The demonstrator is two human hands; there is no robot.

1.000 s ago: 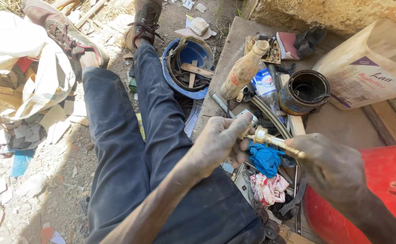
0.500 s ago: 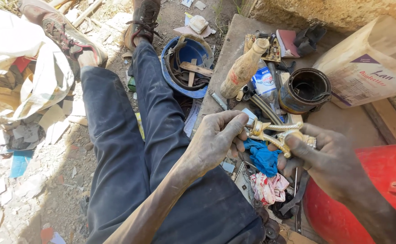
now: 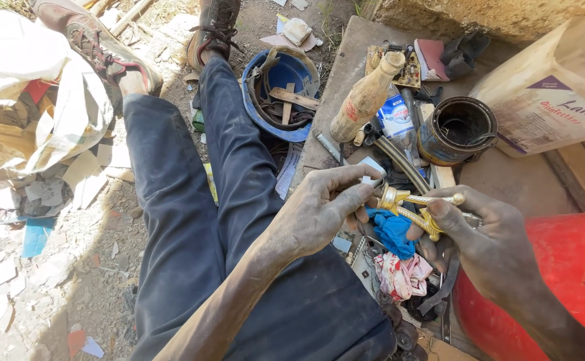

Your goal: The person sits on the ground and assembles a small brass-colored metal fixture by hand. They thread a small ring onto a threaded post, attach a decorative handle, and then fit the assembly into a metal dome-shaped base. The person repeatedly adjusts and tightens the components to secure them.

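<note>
I sit on the ground with my legs in dark trousers (image 3: 192, 220) stretched out. My left hand (image 3: 319, 210) pinches the round end of a small brass tap fitting (image 3: 412, 207) with its fingertips. My right hand (image 3: 483, 244) grips the other side of the same fitting, thumb on top, fingers curled under. The fitting is held over a blue cloth (image 3: 392, 230) and a red-and-white rag (image 3: 402, 274).
A dirty glass bottle (image 3: 366, 97), a rusty black tin (image 3: 456, 130), a circuit board (image 3: 409, 70) and a large pale jug (image 3: 549, 100) lie on a slab ahead. A blue helmet (image 3: 282, 93) holds scraps. A red container (image 3: 559, 281) sits at right; a white bag (image 3: 32, 113) at left.
The brass fitting has been turned between both hands and my left fingers have shifted from a closed grip to a fingertip pinch on its end.
</note>
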